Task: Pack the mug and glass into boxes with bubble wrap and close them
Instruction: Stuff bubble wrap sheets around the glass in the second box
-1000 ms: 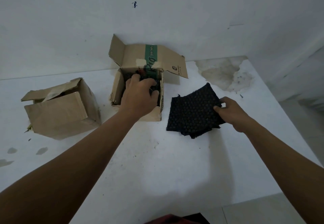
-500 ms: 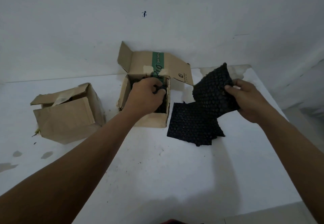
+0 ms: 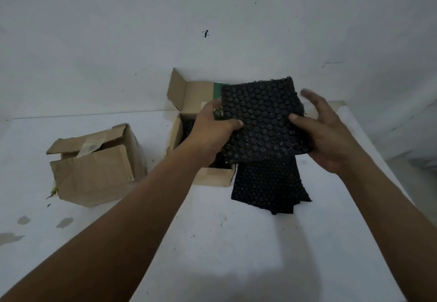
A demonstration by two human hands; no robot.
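Presently the step in hand appears to be padding: both hands hold a black bubble-wrap sheet [image 3: 262, 122] in the air above the open box [image 3: 212, 176], which stands at twelve o'clock on the table [image 3: 212, 242]. The left hand [image 3: 212, 131] pinches the sheet's nine o'clock edge, thumb on its face. The right hand [image 3: 331, 136] grips the three o'clock edge with the thumb in front and lower fingers behind; its upper fingers are splayed and blurred. Neither mug nor glass can be seen. Dark wrap shows inside the open box, and whether an item lies under it cannot be told. A second box [image 3: 94, 169] sits at nine o'clock of the open one, flaps loosely folded but not sealed. Spare wrap [image 3: 267, 186] lies flat at four o'clock of the open box, touching its corner. The next move likely calls for lowering the sheet into the opening and tucking it down before the flaps are folded. A green band [image 3: 216, 90] crosses the raised rear flap, mostly covered by the sheet; no lettering is legible.
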